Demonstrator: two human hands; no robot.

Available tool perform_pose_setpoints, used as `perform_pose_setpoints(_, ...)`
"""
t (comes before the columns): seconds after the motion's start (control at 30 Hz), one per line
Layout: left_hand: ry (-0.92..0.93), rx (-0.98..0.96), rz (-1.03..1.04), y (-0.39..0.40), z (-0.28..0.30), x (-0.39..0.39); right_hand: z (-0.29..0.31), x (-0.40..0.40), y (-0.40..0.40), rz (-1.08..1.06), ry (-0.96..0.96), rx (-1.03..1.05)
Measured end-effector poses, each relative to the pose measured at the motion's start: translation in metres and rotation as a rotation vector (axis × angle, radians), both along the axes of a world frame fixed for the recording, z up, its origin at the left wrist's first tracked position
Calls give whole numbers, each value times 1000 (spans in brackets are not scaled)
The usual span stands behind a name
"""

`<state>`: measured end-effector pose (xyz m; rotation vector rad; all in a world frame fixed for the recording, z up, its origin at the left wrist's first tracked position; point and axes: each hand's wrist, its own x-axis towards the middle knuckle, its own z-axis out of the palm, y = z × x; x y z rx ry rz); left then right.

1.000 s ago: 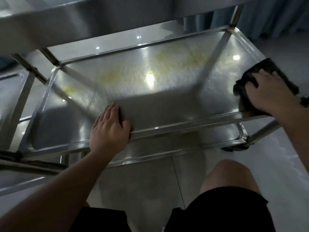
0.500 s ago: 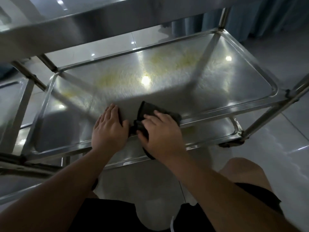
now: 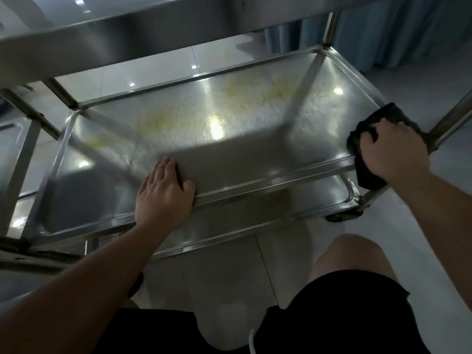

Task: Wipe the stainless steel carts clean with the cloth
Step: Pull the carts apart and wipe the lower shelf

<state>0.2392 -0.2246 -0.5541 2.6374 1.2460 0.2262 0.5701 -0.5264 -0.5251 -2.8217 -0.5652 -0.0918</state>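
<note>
At the near right corner of a stainless steel cart's middle shelf (image 3: 255, 149), a person's right hand (image 3: 393, 152) presses a dark cloth (image 3: 365, 172) over the raised front rim, the fingers (image 3: 378, 129) curled round the bunched fabric. The cloth drapes across the corner, just beside the cart's right front post (image 3: 449, 121). The left hand (image 3: 163, 195) lies flat on the same front rim, near its middle, fingers straight and thumb hooked over the edge, apparently bracing the cart. The person crouches in front, one bare knee (image 3: 350, 256) showing above dark shorts. Yellowish smears (image 3: 258, 90) mark the far half of the shelf, well apart from the cloth. A lower shelf (image 3: 229, 226) shows beneath, and the underside of an upper one crosses the top of the view. The step in hand appears to be wiping the front rim and corner. The stains look untouched, so the next move likely calls for carrying the cloth inward toward the far edge and rubbing firmly there while the left hand steadies the frame.
</note>
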Motion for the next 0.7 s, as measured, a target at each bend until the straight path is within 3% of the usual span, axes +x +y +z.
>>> perform_pose_setpoints(0.1, -2, 8, 5, 1, -3, -1, -6, -43, 28, 67, -75, 0)
perform_pose_setpoints(0.4, 0, -35, -11, 3, -1, -1, -29, -232, 159, 636, -97, 113)
perform_pose_setpoints(0.7, -36, -96, -54, 10, -8, -3, -36, -231, 170, 767, -257, 130)
